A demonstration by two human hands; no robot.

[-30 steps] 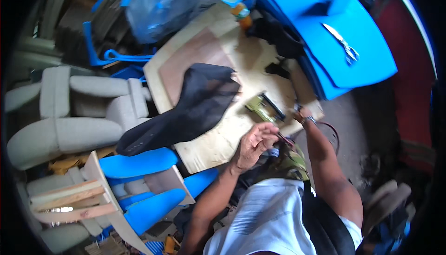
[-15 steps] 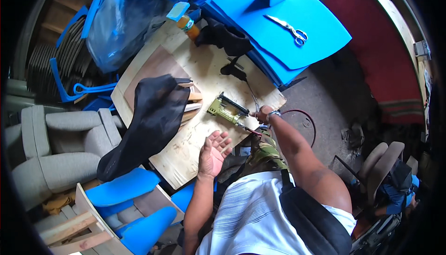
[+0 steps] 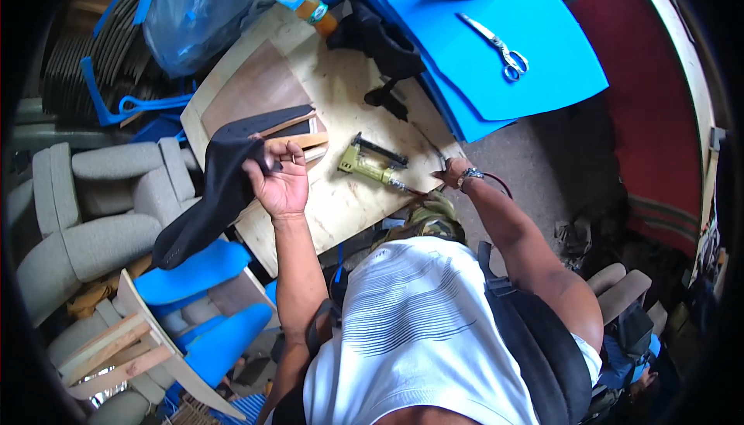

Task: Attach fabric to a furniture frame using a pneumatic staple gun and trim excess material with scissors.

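- Black fabric [image 3: 211, 185]: left of the green staple gun [image 3: 368, 163], with wooden slats [image 3: 298, 141] at the nearer end; far end overhanging the tabletop [image 3: 341, 209].
- Left grip [image 3: 280, 186]: left of the staple gun, apparently pinched on a fold of the fabric.
- Right grip [image 3: 457, 172]: right of the staple gun, near the tabletop corner; open or closed, impossible to tell.
- Sound handling, by judgement: draw the fabric evenly, smooth out creases, avoid snagging on slat ends.
- Beyond the staple gun, rightward: blue foam sheets [image 3: 550, 49] bearing scissors [image 3: 496, 41].
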